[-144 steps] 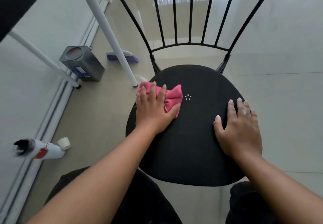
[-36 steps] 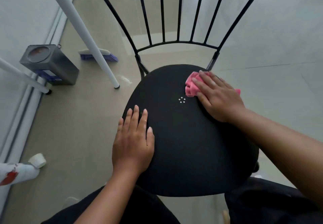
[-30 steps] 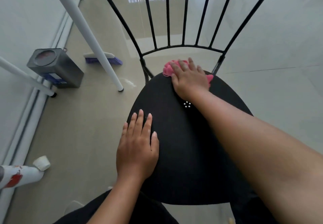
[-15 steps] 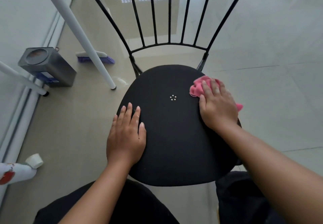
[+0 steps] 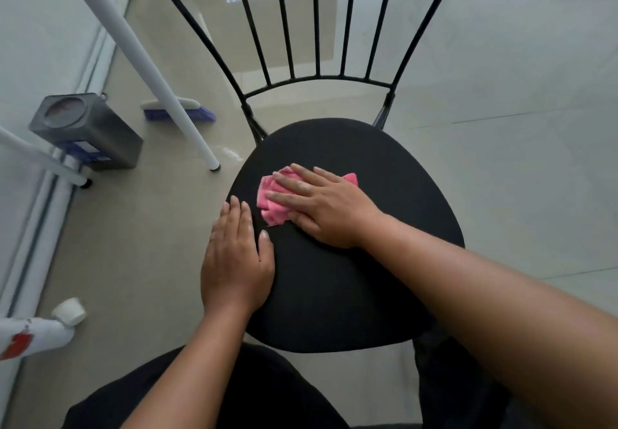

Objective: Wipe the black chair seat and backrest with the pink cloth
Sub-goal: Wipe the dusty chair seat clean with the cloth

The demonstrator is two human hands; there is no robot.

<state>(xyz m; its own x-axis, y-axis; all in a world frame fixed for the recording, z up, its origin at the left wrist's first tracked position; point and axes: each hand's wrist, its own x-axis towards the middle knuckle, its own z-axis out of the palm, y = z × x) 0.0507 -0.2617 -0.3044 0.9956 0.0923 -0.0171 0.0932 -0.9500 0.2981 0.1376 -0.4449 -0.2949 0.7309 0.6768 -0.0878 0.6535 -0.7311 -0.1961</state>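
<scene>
floor: glossy pale tiles | white table legs | left wall: grey-white

A cloth lies on the left part of a chair seat, under the right hand. The left hand rests flat on the seat's left edge, just in front of the cloth. The backrest rises behind the seat. On the floor to the left stand a tin, a pole and a brush; a bottle lies nearer, at far left.
</scene>
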